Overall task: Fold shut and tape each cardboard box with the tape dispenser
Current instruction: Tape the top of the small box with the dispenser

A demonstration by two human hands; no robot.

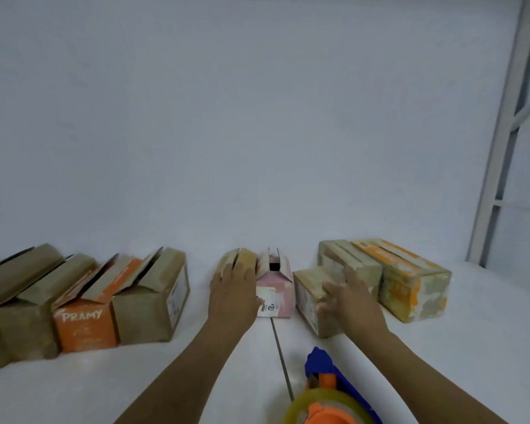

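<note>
- Currently the left hand (233, 290) lies flat, fingers straight and spread, on the top flaps of a small brown box (242, 255); it grips nothing, and its thumb reaches the label of the pink box (276, 289) touching that box's right side.
- The right hand (351, 298) holds a small taped box (307, 289), its fingers curled over the near top edge, though they are blurred.
- Behind that box stand a tan taped box (346, 259) and an orange-and-yellow taped box (410, 280), side by side.
- The tape dispenser (322, 373) — blue and orange, with a clear roll — lies on the white table (447, 362) between the forearms, touched by neither hand.
- Far left, a row of boxes stands with flaps up — among them a brown box (147, 310) and an orange box (86, 330) marked PRAMY.
</note>
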